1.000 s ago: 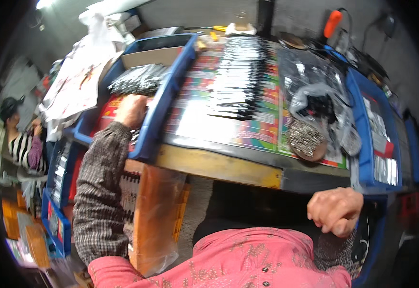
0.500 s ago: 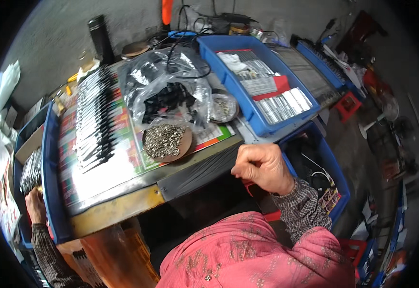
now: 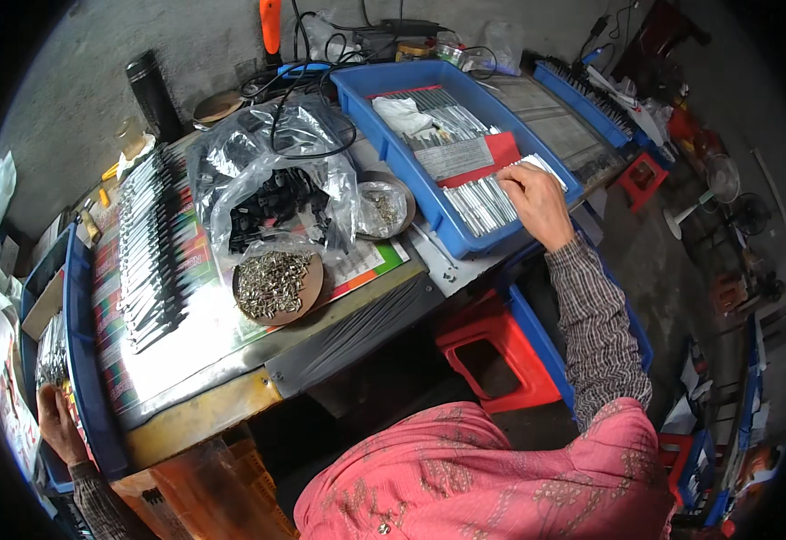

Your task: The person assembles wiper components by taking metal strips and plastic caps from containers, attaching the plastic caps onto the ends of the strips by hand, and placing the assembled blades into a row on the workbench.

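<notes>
My right hand (image 3: 538,202) is over the near right end of a large blue tray (image 3: 366,117), fingers bent and closed at a row of silvery metal strips (image 3: 481,207). What is between its fingertips is hidden. At the far left my left hand (image 3: 62,425) is curled at the near end of a bundle of thin metal pieces (image 3: 53,351) in a narrow blue bin (image 3: 80,333). Its fingertips are partly hidden, so what they hold cannot be made out. A red sheet (image 3: 501,151) and a grey printed card (image 3: 454,159) lie among the strips in the tray.
Dark-tipped metal pieces (image 3: 145,261) lie in a long row on the table. Beside them are a plastic bag of black parts (image 3: 276,202), a round dish of small metal fittings (image 3: 271,283) and a smaller dish (image 3: 384,207). A red stool (image 3: 501,351) stands below the table edge.
My right hand has moved from in front of the table, forward and right, onto the strips in the blue tray. My left hand remains at the left bin. The view has shifted slightly.
</notes>
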{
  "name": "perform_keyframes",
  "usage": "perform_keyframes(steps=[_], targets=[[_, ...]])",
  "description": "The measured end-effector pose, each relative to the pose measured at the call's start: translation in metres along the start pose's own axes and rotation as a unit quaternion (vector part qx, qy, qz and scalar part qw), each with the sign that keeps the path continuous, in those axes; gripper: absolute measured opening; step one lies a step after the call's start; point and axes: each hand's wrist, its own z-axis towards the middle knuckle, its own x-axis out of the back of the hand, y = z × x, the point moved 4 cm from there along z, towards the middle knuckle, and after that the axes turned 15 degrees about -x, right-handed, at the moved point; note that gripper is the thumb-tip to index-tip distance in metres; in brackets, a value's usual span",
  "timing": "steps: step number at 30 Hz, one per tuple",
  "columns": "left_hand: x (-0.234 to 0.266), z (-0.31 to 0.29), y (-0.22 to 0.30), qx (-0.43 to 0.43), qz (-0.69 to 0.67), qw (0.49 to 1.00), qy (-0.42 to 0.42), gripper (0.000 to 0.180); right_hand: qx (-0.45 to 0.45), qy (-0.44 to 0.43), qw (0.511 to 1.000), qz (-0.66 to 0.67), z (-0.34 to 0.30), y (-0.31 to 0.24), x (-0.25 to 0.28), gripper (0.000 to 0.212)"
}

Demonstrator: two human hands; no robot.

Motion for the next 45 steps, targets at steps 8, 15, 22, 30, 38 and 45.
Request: perform_keyframes(steps=[8, 15, 22, 30, 38, 45], targets=[[-0.015, -0.005, 0.103, 0.017, -0.037, 0.999, -0.011, 0.025, -0.02, -0.121, 0.982, -0.142, 0.03, 0.032, -0.022, 0.026], [-0.048, -0.008, 0.186, -0.024, -0.114, 0.993, -0.018, 0.021, -0.078, -0.175, 0.962, -0.194, 0.036, 0.032, -0.027, 0.028], [-0.076, -0.007, 0.234, -0.032, -0.135, 0.989, -0.054, 0.008, -0.094, -0.176, 0.971, -0.13, 0.042, 0.034, -0.029, 0.032], [-0.083, -0.004, 0.277, -0.037, -0.167, 0.983, -0.062, 0.006, -0.031, -0.113, 0.991, -0.063, 0.04, 0.041, -0.029, 0.029], [-0.078, -0.023, 0.281, 0.023, -0.3, 0.953, -0.047, 0.022, -0.098, -0.15, 0.967, -0.183, 0.033, 0.029, -0.025, 0.015], [-0.084, -0.022, 0.308, 0.108, -0.426, 0.895, -0.075, 0.014, -0.007, 0.019, 0.999, 0.051, -0.008, -0.026, 0.006, 0.012]])
